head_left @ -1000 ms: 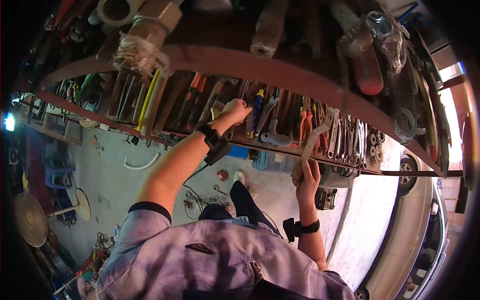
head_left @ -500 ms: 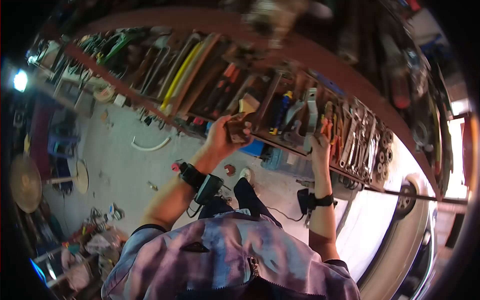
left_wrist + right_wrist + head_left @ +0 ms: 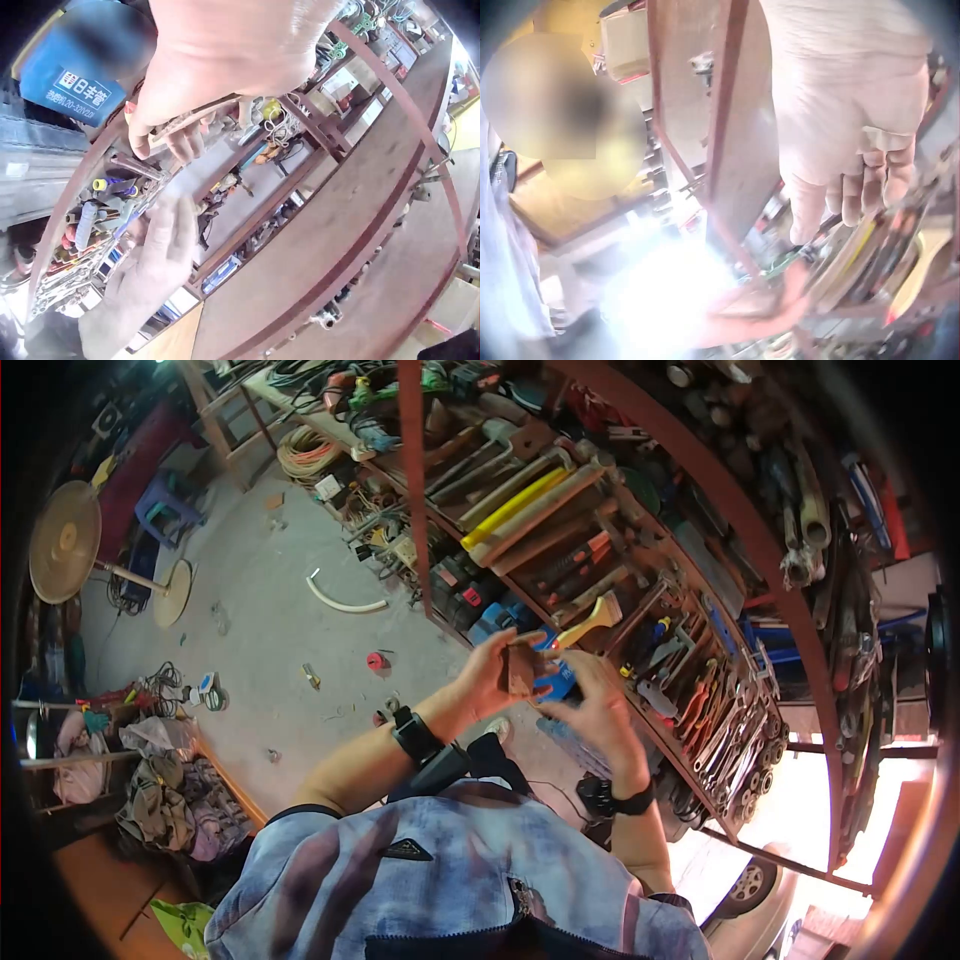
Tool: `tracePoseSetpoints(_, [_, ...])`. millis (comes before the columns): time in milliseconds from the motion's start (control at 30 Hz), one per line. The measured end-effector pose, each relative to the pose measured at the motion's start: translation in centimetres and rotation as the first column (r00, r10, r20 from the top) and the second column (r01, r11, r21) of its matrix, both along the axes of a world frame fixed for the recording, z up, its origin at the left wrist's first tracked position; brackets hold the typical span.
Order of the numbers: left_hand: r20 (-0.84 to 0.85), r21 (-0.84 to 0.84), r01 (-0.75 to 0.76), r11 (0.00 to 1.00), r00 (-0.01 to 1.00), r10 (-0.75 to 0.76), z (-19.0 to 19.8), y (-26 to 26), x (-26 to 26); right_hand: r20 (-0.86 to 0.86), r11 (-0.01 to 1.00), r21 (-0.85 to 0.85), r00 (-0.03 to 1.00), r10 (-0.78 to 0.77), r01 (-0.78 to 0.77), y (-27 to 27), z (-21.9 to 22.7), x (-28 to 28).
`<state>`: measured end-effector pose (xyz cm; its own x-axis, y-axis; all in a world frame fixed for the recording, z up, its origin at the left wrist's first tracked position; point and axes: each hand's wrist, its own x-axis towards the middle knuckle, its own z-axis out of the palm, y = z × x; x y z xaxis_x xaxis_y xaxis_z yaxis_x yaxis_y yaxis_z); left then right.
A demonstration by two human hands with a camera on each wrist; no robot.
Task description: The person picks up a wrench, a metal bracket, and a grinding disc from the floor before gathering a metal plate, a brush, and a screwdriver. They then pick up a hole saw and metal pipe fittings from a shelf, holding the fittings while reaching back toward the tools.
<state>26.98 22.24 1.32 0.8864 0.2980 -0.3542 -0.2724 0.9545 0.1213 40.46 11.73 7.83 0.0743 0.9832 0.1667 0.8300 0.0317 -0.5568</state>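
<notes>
My left hand [image 3: 478, 682] holds a flat brown piece [image 3: 519, 669] between thumb and fingers, out in front of the tool shelf. Edge-on in the left wrist view, the same piece [image 3: 196, 115] looks thin and slightly curved; its kind cannot be told. Just to its right is my right hand [image 3: 602, 712], fingers loosely extended and holding nothing. The right wrist view shows that palm [image 3: 847, 112] bare. Behind the hands, a paintbrush [image 3: 592, 622] with a yellow handle lies on the shelf, its handle end pointing toward them.
The shelf holds a yellow bar [image 3: 515, 508], pliers [image 3: 697, 705] and several wrenches [image 3: 738, 735]. A red-brown upright [image 3: 412, 490] stands left of the hands. Blue cases [image 3: 497, 622] sit below. A white hose piece [image 3: 345, 603] and a red roll [image 3: 377, 660] lie on the floor.
My left hand has drawn back from among the tools with the brown piece. My right hand has let go of the flat metal bar at the shelf and moved left. The head view has turned left.
</notes>
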Motion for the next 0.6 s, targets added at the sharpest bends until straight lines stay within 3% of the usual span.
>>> tracePoseSetpoints(133, [-0.05,-0.034,0.035,0.999,0.998,-0.036,-0.9,-0.4,-2.5,0.088,0.996,0.003,0.993,0.083,-0.084,1.7,-0.7,-4.5])
tracePoseSetpoints(200, [0.155,0.007,0.059,0.998,0.986,-0.059,-2.5,-0.3,-3.9,0.113,0.989,-0.066,0.984,0.139,-0.132,1.9,-1.1,-5.5])
tracePoseSetpoints(233, [0.124,-0.014,0.034,0.999,0.992,-0.032,-0.7,-0.6,-4.6,0.063,0.991,-0.002,0.989,0.132,-0.132,1.8,-1.2,-6.2])
tracePoseSetpoints(267, [0.089,0.023,0.033,0.999,0.995,-0.034,-1.5,-0.5,-5.5,-0.017,0.988,-0.04,0.988,0.151,-0.152,2.1,-2.8,-6.3])
tracePoseSetpoints(333, [0.061,0.026,0.092,0.995,0.994,-0.093,-0.9,-0.4,-7.2,-0.01,0.989,0.081,0.992,0.122,-0.121,2.3,-2.7,-7.7])
tracePoseSetpoints(367, [-0.046,0.022,0.109,0.994,0.993,-0.108,0.2,-0.3,-7.7,-0.003,0.992,0.079,0.995,0.103,-0.103,2.2,-2.8,-8.4])
tracePoseSetpoints(433, [0.047,0.086,0.178,0.98,0.982,-0.183,-0.7,-0.2,-8.8,-0.004,0.994,0.099,0.999,0.05,-0.049,1.5,-3.2,-9.4])
tracePoseSetpoints(567, [-0.059,0.106,0.297,0.949,0.955,-0.292,1.3,-1.6,-8.5,-0.011,0.994,0.034,0.995,-0.104,0.104,-1.0,-3.0,-10.0])
tracePoseSetpoints(600, [-0.044,0.098,0.348,0.932,0.938,-0.345,1.2,-1.8,-8.6,-0.094,0.988,0.041,0.985,-0.143,0.147,-1.8,-3.3,-9.9])
